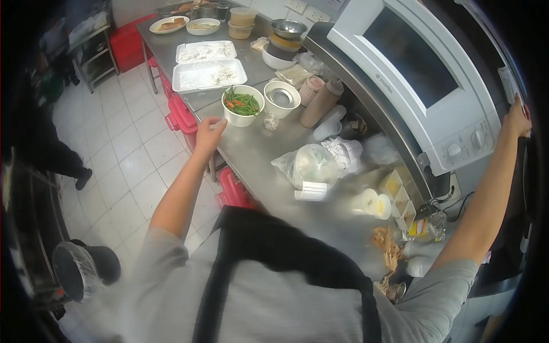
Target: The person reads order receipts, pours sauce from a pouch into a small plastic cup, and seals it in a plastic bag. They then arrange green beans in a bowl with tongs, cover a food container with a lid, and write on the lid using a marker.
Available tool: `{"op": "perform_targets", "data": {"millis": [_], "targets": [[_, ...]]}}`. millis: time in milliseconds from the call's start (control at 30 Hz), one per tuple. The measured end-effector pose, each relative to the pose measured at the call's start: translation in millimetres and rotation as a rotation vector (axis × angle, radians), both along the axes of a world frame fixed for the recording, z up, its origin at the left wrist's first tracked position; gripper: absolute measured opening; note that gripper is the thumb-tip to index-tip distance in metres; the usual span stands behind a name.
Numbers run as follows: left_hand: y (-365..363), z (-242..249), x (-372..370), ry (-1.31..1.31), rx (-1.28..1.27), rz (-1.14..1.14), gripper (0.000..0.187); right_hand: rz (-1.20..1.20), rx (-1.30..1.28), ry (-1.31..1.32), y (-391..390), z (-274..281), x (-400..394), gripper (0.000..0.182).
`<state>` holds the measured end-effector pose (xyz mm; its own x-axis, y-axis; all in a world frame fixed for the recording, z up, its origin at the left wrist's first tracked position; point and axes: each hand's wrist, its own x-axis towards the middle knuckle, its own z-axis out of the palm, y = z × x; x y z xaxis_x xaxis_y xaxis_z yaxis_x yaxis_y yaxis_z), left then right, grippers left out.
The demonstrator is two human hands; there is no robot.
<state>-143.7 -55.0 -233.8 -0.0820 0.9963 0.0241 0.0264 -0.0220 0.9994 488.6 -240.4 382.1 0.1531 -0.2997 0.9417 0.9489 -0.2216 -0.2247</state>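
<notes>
My left hand is beside a white bowl of green beans and carrot strips, its fingers partly extended and fingertips right by the bowl's side. Nothing shows in that hand. Far to the right, my right hand is raised, with its fingers closed around a pale upright handle on a dark appliance. Next to the bowl of beans stands another white bowl with a metal ring-shaped piece in it. A small knotted plastic bag lies between the two bowls, toward me.
A white microwave sits on a shelf above the steel counter. Two foam trays with white powder lie farther back. Squeeze bottles, plastic bags and a divided container line the right side. Red bins stand below; another person is at left.
</notes>
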Motion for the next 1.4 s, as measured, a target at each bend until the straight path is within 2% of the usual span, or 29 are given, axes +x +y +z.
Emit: {"op": "perform_targets", "data": {"millis": [33,100,200,233,267,300,367,400,500,533,567,600,633,700,733,800,833,867,900,933,967,1000,1100,1133,1200,1233,1300,1367,1400], "targets": [[19,-3,4,0.044,-0.033,0.009,0.038,-0.230,-0.050,-0.066,-7,-6,-16,0.055],[56,-14,21,0.143,-0.094,0.005,0.041,-0.291,-0.042,-0.246,-19,-18,-51,0.059],[109,-53,31,0.359,-0.071,0.080,0.045,-0.281,-0.070,-0.463,-49,-45,-103,0.046],[112,-52,28,0.367,-0.071,0.058,0.047,-0.261,-0.098,-0.509,-63,-56,-125,0.042],[126,-65,18,0.547,-0.020,-0.044,0.040,-0.235,-0.131,-0.540,-79,-69,-148,0.037],[135,-68,9,0.530,-0.012,-0.109,0.035,-0.207,-0.171,-0.563,-97,-82,-173,0.033],[137,-54,-12,-0.019,-0.159,-0.184,0.030,-0.155,-0.266,-0.579,-128,-106,-220,0.024],[137,-43,-24,-0.163,-0.215,-0.203,0.030,-0.136,-0.321,-0.560,-143,-118,-239,0.020],[139,-21,-42,0.029,-0.250,-0.263,0.040,-0.041,-0.527,-0.332,-188,-156,-274,0.007],[120,-3,-34,0.115,-0.236,-0.285,0.045,0.021,-0.607,-0.090,-209,-166,-275,0.006],[116,-4,-27,0.108,-0.241,-0.301,0.047,0.124,-0.601,-0.049,-223,-188,-278,0.006],[113,-4,-22,0.102,-0.245,-0.312,0.049,0.100,-0.712,0.146,-267,-206,-245,0.024],[113,-5,-18,0.099,-0.249,-0.324,0.051,0.010,-0.785,0.268,-279,-228,-257,0.017],[129,-20,-10,0.062,-0.200,-0.298,0.046,0.193,-0.770,0.501,-307,-273,-261,0.016],[134,-24,-6,0.045,-0.178,-0.283,0.043,0.116,-0.776,0.570,-329,-297,-253,0.021],[121,-11,1,0.121,-0.187,-0.273,0.041,0.131,-0.684,0.849,-375,-361,-230,0.025],[115,-6,6,0.156,-0.191,-0.266,0.040,0.084,-0.598,0.990,-396,-400,-223,0.023],[118,-10,7,0.128,-0.170,-0.294,0.039,-0.044,-0.539,1.233,-404,-428,-235,0.020],[130,-18,7,0.096,-0.153,-0.319,0.039,-0.228,-0.857,1.089,-432,-470,-223,0.017],[138,-26,3,0.060,-0.139,-0.335,0.039,-0.330,-1.090,1.196,-441,-495,-224,0.018],[141,-30,-7,0.083,-0.131,-0.356,0.039,-0.282,-1.288,1.172,-459,-531,-219,0.017],[145,-30,-20,0.107,-0.116,-0.374,0.039,-0.176,-1.189,1.217,-466,-537,-229,0.019],[105,12,-51,0.164,-0.023,-0.338,0.037,-0.487,-0.991,1.076,-492,-543,-205,0.019],[130,3,-85,0.340,0.106,-0.388,0.035,-0.556,-1.031,1.220,-502,-539,-185,0.021],[120,29,-103,0.500,0.119,-0.465,0.031,-0.749,-1.103,1.038,-514,-534,-169,0.021],[65,82,-99,0.488,0.003,-0.492,0.029,-0.842,-1.139,0.939,-517,-530,-160,0.022],[10,108,-92,0.330,0.066,-0.429,0.025,-0.908,-1.362,1.024,-528,-531,-134,0.029],[-35,129,-74,0.325,0.065,-0.569,0.024,-0.871,-1.563,1.103,-532,-522,-120,0.026],[-58,134,-62,0.326,0.061,-0.636,0.024,-0.826,-1.577,1.097,-537,-524,-109,0.024]]}}
